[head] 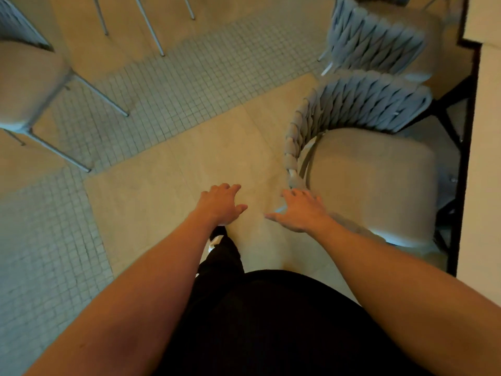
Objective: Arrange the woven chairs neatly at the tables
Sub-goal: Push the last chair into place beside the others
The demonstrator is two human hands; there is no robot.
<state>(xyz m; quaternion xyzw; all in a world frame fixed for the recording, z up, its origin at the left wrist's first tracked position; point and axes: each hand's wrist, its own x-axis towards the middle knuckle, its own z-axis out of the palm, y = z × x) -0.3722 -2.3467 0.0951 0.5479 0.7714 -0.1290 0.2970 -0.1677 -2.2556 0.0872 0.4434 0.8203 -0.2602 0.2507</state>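
Both hands reach forward, fingers spread, holding nothing. The right hand [301,213] seems to touch the nearest woven chair [371,169], ahead and to its right, seat facing the tabletop [485,158]; the left hand [222,204] hovers over bare floor [162,164].

Open floor [189,147] lies ahead of both hands; to the right the near woven chair [374,180] and far woven chair [379,36] crowd the counter [485,158], while chair legs [81,85] block the left
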